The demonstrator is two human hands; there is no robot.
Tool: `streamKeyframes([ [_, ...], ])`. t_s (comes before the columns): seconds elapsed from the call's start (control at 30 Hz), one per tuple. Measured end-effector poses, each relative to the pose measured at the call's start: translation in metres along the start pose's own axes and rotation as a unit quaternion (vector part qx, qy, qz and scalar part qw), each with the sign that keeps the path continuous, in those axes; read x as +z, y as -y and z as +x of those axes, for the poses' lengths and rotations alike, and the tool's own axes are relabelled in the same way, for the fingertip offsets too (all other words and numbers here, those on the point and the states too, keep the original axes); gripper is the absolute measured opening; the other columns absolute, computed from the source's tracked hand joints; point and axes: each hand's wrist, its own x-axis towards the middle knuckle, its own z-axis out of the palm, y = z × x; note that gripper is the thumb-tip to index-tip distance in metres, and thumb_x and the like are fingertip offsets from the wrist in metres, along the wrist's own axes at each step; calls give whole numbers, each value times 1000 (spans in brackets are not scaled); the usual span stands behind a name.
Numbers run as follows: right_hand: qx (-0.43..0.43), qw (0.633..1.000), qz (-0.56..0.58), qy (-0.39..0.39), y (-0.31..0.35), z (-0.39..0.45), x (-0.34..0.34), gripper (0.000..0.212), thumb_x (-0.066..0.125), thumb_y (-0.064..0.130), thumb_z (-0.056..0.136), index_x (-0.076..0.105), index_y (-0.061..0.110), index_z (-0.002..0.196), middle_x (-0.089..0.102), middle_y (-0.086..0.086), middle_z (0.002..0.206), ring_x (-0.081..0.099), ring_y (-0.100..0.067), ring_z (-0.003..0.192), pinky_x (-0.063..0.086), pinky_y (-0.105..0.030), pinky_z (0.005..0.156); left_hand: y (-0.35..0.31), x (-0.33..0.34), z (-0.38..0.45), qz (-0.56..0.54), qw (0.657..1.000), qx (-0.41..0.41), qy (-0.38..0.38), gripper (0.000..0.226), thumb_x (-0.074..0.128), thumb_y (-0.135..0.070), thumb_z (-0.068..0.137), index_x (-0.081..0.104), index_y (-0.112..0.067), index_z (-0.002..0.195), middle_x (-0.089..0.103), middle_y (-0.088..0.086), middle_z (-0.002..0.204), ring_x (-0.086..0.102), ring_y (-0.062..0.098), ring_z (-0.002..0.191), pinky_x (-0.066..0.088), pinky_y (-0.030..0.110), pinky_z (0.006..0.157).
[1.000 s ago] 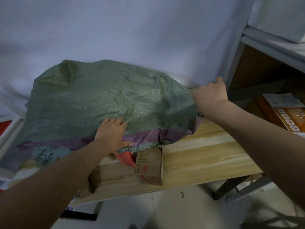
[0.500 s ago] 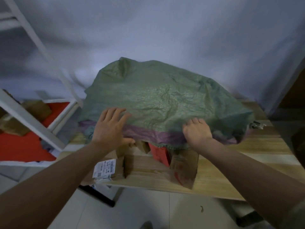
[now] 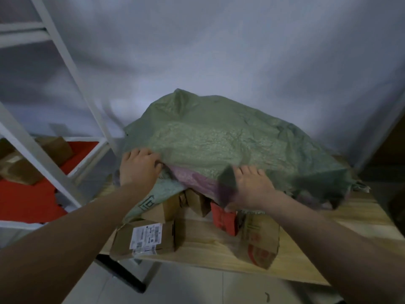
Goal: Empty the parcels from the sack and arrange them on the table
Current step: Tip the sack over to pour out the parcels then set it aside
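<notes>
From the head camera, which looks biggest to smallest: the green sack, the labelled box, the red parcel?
1. green sack, by far.
2. labelled box.
3. red parcel, though the sack partly hides it, so its full size is unsure.

sack (image 3: 219, 137): woven plastic, crinkled | parcels (image 3: 151, 238): matt cardboard | table (image 3: 208, 244): pale grained wood

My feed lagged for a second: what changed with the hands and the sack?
The right hand left the far corner of the green woven sack and now grips its near rim; the left hand curled onto it. More cardboard parcels show. The sack stayed on the wooden table.
</notes>
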Motion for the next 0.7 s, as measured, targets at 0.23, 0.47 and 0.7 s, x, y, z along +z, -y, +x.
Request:
streamKeyframes([
  [0.23, 125, 986, -94, -59, -17, 7, 18, 56, 59, 25, 90, 40, 10, 140, 53, -9, 135, 47, -27, 126, 36, -35, 102, 4, -29, 33, -109, 987, 4, -121, 18, 49, -29, 99, 64, -18, 99, 68, 4, 98, 57, 28, 93, 36, 40, 88],
  [0.47, 185, 940, 47, -284, -28, 20, -40, 16, 52, 4, 92, 64, 10, 99, 66, -10, 100, 66, -33, 82, 39, -31, 61, 27, -21, 47, -78, 995, 17, -61, 43, 65, -46, 86, 59, -19, 119, 61, 6, 114, 54, 30, 107, 36, 42, 94],
  [0.7, 199, 884, 108, -410, -45, 30, -112, 23, 49, 14, 97, 59, 6, 117, 58, -19, 120, 61, -43, 98, 44, -43, 71, 57, -17, 51, 2, 995, -72, 69, 47, 62, -58, 82, 63, -23, 113, 54, 7, 107, 54, 28, 102, 47, 39, 84],
])
